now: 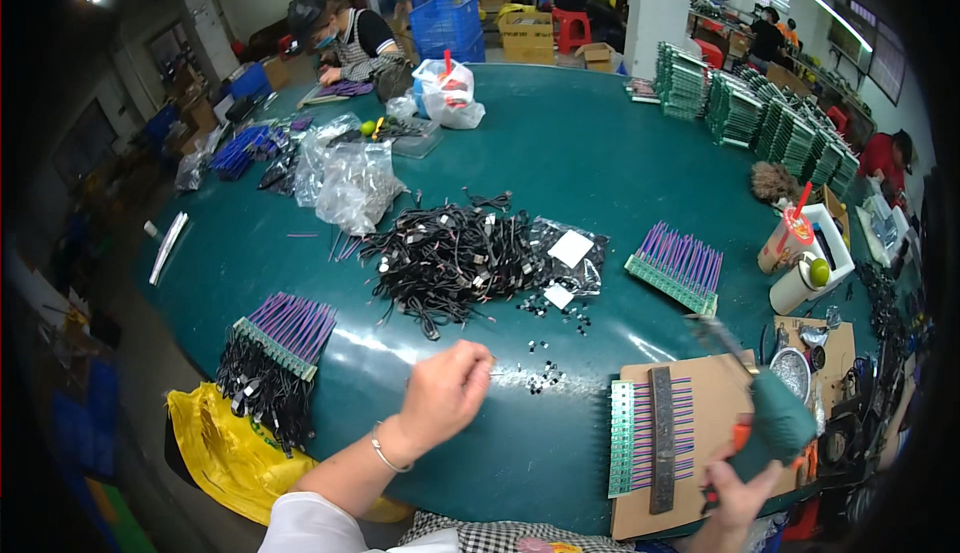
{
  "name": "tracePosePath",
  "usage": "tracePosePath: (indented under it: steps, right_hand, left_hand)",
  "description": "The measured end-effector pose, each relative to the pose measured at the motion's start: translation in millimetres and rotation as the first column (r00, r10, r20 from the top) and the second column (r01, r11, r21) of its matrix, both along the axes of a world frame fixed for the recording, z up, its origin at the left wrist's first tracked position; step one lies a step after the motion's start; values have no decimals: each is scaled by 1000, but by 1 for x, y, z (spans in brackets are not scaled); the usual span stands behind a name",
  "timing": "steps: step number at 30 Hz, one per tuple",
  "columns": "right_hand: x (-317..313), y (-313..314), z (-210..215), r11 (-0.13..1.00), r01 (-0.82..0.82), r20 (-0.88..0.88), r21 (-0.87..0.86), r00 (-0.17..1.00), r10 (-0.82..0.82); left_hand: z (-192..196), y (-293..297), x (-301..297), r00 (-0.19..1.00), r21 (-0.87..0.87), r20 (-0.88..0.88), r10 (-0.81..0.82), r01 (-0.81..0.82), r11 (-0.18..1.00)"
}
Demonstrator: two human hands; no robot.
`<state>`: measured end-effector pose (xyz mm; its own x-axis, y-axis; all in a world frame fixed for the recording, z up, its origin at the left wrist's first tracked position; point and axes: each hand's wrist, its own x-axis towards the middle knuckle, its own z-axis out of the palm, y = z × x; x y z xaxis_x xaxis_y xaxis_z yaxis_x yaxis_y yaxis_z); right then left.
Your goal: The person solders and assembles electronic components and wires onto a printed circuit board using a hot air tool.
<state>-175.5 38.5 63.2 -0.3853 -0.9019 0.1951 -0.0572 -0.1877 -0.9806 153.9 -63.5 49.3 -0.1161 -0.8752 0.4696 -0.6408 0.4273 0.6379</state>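
Observation:
My left hand [447,390] is over the near middle of the table, fingers curled and pressed together; anything between the fingertips is too small to make out. Beyond it lies a heap of black cables [455,253], with small black pieces [545,381] scattered to its right. My right hand [738,493] is wrapped round the grip of a green soldering gun [783,423] with an orange trigger, its tip blurred and pointing up and left. Left of the gun, a green circuit board strip [622,438] with purple wires lies on a cardboard sheet [640,525], a dark bar [662,443] across the wires.
A wired board strip [675,268] lies farther back. Another, with black cables [275,343], rests at left by a yellow bag [225,453]. Board stacks [735,108], a drink cup [787,241] and a white bin [835,243] stand right. Across the table a person [350,43] sits.

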Motion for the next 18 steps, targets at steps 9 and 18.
tracePosePath:
  steps: [9,18]
  right_hand:
    - [51,-4,-29,951,-267,75,153,963,259]
    - [43,7,-41,956,-195,-83,219,973,217]
  left_hand:
    - [-19,30,-89,593,543,-791,-152,794,275]
    - [-14,33,-111,630,611,-735,-251,776,156]
